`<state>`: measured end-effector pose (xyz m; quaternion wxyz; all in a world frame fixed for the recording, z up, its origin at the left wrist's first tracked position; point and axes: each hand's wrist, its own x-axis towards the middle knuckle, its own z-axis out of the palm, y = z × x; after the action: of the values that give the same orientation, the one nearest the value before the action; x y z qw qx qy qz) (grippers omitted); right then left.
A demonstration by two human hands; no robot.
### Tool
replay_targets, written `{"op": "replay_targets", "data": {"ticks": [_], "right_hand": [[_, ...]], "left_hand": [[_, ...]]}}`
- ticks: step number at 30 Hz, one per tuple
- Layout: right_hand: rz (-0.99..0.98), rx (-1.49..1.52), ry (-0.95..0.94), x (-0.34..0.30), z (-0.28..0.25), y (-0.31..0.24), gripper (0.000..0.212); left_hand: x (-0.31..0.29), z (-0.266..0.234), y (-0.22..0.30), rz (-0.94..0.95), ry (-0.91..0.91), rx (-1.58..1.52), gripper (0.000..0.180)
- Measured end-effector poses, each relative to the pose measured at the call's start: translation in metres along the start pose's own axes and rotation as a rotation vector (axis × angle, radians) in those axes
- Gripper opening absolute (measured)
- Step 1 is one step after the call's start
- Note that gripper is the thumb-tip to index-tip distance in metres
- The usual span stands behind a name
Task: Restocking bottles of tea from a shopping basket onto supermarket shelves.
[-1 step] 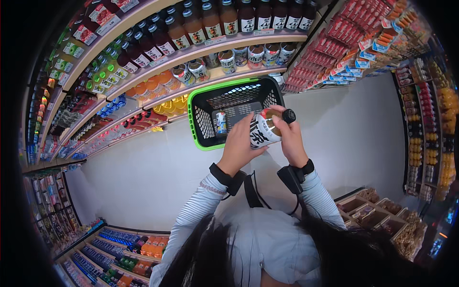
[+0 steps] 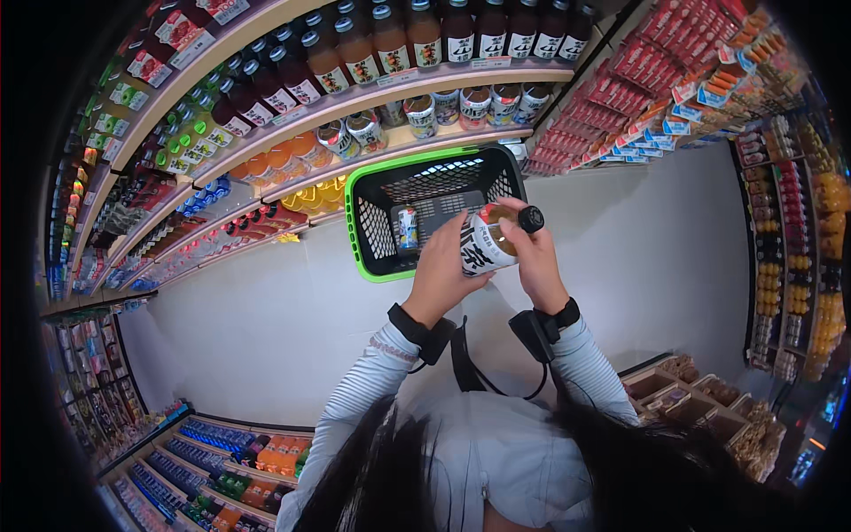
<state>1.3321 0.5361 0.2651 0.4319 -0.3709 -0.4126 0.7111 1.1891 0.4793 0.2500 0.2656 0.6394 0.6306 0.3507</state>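
Observation:
Between my two hands a bottle of tea-coloured drink [image 2: 485, 252] lies tilted, its black cap toward the upper right and its white label with dark lettering facing up. My left hand [image 2: 440, 273] wraps round the lower part of the bottle. Round the neck end, just below the cap, my right hand [image 2: 537, 263] is closed. Beyond them a black shopping basket with a green rim [image 2: 354, 223] stands in front of the shelves. Inside it, at the left, is a small white and blue can or bottle [image 2: 408, 229]. My hands cover part of the basket's near side.
Shelves of bottled drinks [image 2: 361, 64] curve along the far side and left. Red snack packets [image 2: 612, 93] hang at the far right. Another stocked shelf [image 2: 769, 257] stands right, wooden bins [image 2: 651, 384] are at the near right, and a drinks shelf [image 2: 222, 461] at the near left.

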Motion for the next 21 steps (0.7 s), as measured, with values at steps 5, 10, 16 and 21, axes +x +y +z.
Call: {"op": "replay_targets", "data": {"ticks": [5,10,16,21], "right_hand": [[-0.113,-0.410,-0.082,0.089,-0.037,0.031,0.045],[-0.246,-0.645,-0.170,0.168,-0.053,0.067,0.047],[-0.358,-0.767,-0.195,0.253,-0.067,0.123,0.052],[-0.406,-0.782,-0.222,0.302,-0.073,0.143,0.053]], "left_hand": [[0.069,0.058,-0.060,-0.099,0.158,-0.042,0.078],[0.129,0.097,-0.124,-0.137,0.276,-0.004,0.068],[0.193,0.132,-0.209,-0.180,0.421,-0.040,0.062],[0.234,0.146,-0.245,-0.145,0.528,-0.088,0.056]]}}
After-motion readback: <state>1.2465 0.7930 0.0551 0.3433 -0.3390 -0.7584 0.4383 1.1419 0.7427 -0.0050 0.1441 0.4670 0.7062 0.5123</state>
